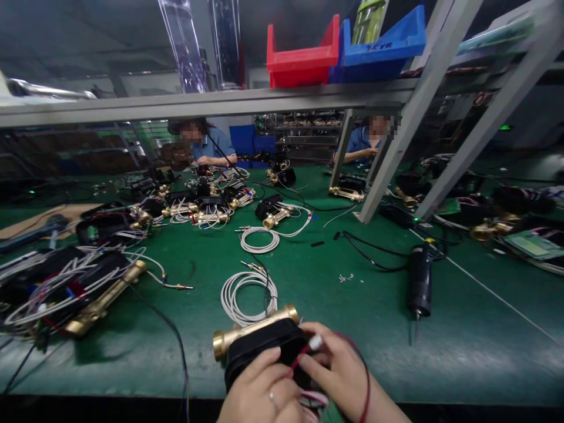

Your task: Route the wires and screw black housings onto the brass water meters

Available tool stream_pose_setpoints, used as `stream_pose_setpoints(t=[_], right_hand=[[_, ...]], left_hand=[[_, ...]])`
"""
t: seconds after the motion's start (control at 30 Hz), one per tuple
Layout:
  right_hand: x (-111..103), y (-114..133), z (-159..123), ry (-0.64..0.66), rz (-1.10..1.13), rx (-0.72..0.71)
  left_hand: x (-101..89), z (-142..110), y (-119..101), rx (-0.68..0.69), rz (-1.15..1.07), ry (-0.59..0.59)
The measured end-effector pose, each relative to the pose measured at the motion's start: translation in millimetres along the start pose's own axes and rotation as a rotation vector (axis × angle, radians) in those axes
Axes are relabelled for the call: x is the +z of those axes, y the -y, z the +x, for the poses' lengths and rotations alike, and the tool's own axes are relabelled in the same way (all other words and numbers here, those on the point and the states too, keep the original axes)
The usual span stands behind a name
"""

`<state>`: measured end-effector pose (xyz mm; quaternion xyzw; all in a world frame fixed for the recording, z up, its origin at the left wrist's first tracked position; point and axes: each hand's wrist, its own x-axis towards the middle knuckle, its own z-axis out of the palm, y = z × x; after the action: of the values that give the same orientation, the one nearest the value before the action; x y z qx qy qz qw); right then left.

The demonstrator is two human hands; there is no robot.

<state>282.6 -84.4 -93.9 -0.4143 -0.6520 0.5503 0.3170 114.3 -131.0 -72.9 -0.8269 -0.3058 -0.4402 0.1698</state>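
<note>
At the table's front edge lies a meter with a brass pipe body (259, 330) and a black plastic housing (251, 348). My left hand (264, 388), with a ring on one finger, rests over the front of the housing, its fingers curled against it. At the housing's right side my right hand (337, 364) pinches a red wire (299, 357) between thumb and fingers. A small white connector (315, 342) shows by those fingers. Below my hands, part of a green circuit board (331, 413) and pale wires are visible. The housing's inside is mostly hidden.
Coiled grey cables (227, 294) lie behind the meter. A black electric screwdriver (420, 282) is at right; more brass meters (108, 299) crowd the left. Overhead, a shelf beam (198, 104) carries a red bin (304, 61) and a blue bin (379, 56). Two people sit opposite.
</note>
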Motion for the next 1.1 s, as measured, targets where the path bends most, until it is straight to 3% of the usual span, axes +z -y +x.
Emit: stream_pose_setpoints(t=[0.07,0.2,0.27,0.53,0.8,0.93,1.0,1.1], right_hand=[[0.1,9.3,5.2,0.049,0.007,0.007],[1.9,32.0,21.6,0.169,0.052,0.06],[4.2,39.3,31.9,0.176,0.086,0.082],[11.5,26.9,51.7,0.137,0.142,0.064],[12.8,26.4,49.6,0.144,0.194,0.006],[2.9,33.8,43.5,0.228,0.266,0.018],[-8.0,35.4,46.0,0.166,0.339,0.033],[-22.4,38.2,56.7,-0.095,0.385,-0.022]], left_hand=[[-15.7,19.6,12.2,-0.139,-0.119,0.099],[-40.7,53.8,44.3,-0.931,-0.52,0.171],[-44.3,63.8,59.6,-1.116,-0.639,0.189],[-42.4,53.8,95.2,-1.193,-0.602,0.069],[-33.7,41.5,111.2,-1.273,-0.926,0.209],[-36.9,41.7,106.0,-1.352,-0.991,0.151],[-42.4,43.8,101.8,-1.401,-1.02,0.092],[-57.6,50.3,97.7,-1.458,-1.055,-0.014]])
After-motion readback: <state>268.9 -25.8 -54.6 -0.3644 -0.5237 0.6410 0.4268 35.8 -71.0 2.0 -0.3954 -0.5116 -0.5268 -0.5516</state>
